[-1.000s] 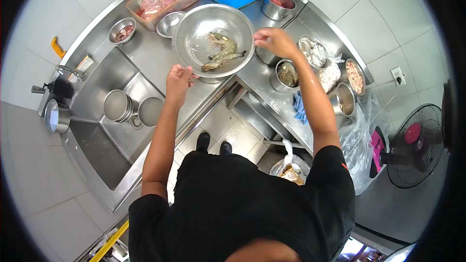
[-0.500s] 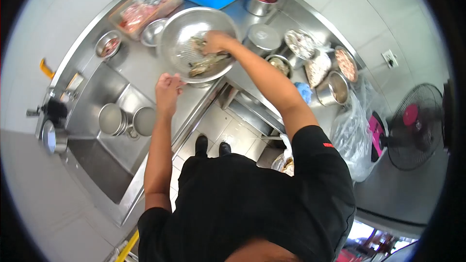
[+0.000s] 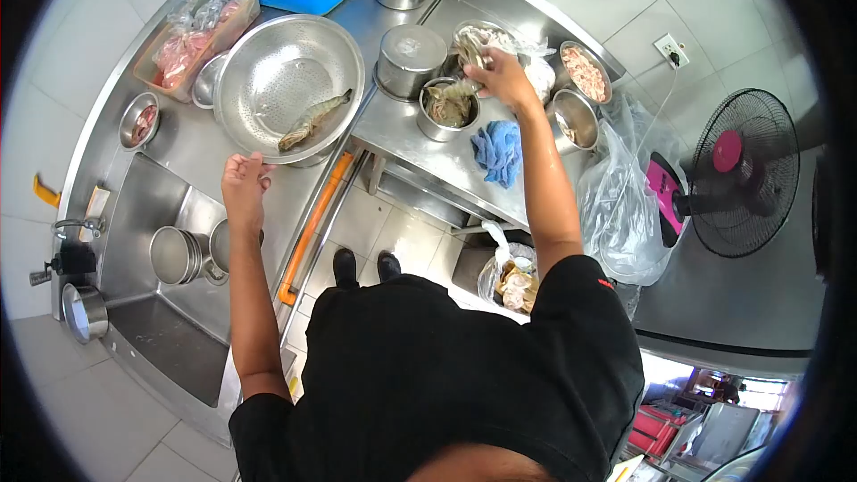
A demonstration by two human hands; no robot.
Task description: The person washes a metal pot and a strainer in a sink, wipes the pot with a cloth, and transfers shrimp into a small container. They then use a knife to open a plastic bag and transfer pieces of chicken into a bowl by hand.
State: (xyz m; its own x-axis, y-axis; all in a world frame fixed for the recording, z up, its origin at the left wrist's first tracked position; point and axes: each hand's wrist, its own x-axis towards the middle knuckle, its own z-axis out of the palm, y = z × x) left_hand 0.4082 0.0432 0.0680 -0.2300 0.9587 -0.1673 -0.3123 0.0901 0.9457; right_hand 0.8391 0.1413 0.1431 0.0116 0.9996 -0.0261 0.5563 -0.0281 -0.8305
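Note:
Over a small steel pot (image 3: 437, 129) of greyish shrimp, my right hand (image 3: 502, 78) pinches shrimp (image 3: 460, 87), whose bodies hang across the rim. A single whole shrimp (image 3: 314, 120) lies at the lower right inside the large perforated steel colander (image 3: 268, 54). My left hand (image 3: 245, 186) is at the colander's near rim, fingers loosely curled and apart, fingertips right by the edge. A lidded steel pot (image 3: 411, 58) stands left of my right hand, and a blue cloth (image 3: 497, 153) lies below it.
Left of the colander are a tub of bagged meat (image 3: 192, 45) and a small meat bowl (image 3: 139, 120). The sink (image 3: 170, 335) holds stacked steel pots (image 3: 174, 254). More food containers (image 3: 585, 71), a plastic bag (image 3: 625, 214) and a fan (image 3: 745, 170) are at the right.
My right hand has left the colander with shrimp and moved right to the small pot. One shrimp stays behind in the colander. My left hand keeps its place by the rim; the view has shifted.

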